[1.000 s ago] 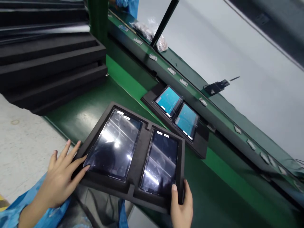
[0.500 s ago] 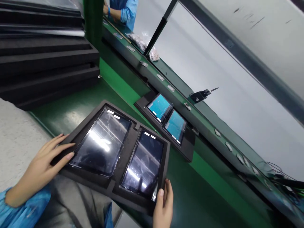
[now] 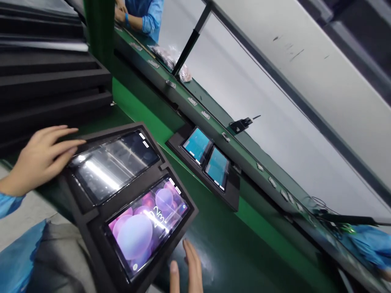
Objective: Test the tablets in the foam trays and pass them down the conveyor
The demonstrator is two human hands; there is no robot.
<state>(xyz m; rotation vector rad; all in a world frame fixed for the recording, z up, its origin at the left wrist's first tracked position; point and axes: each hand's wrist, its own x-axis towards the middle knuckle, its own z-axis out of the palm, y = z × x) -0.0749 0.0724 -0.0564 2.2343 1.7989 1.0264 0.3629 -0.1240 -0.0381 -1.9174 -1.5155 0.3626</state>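
A black foam tray (image 3: 91,214) lies tilted in front of me, turned at an angle on the green bench. It holds two tablets in separate recesses. The left tablet (image 3: 113,167) has a dark, reflective screen; the right tablet (image 3: 146,228) is lit, showing purple and pink bubbles with clock digits. My left hand (image 3: 41,158) is open, its fingers stretched over the tray's upper left edge; whether they touch it I cannot tell. Off the tray's lower right side is my right hand (image 3: 187,268), thumb and fingers apart with nothing between them.
Beyond the tray, two tablets with blue screens (image 3: 198,145) sit in another black foam tray (image 3: 233,191). A stack of black foam trays (image 3: 51,81) stands at left. Small metallic parts line a ledge (image 3: 244,152). People in blue sleeves (image 3: 152,18) are at the far left and right edge.
The foam tray has turned clockwise and shifted left. The right tablet's screen has lit up. My right hand has let go of the tray's edge, and my left hand has moved up.
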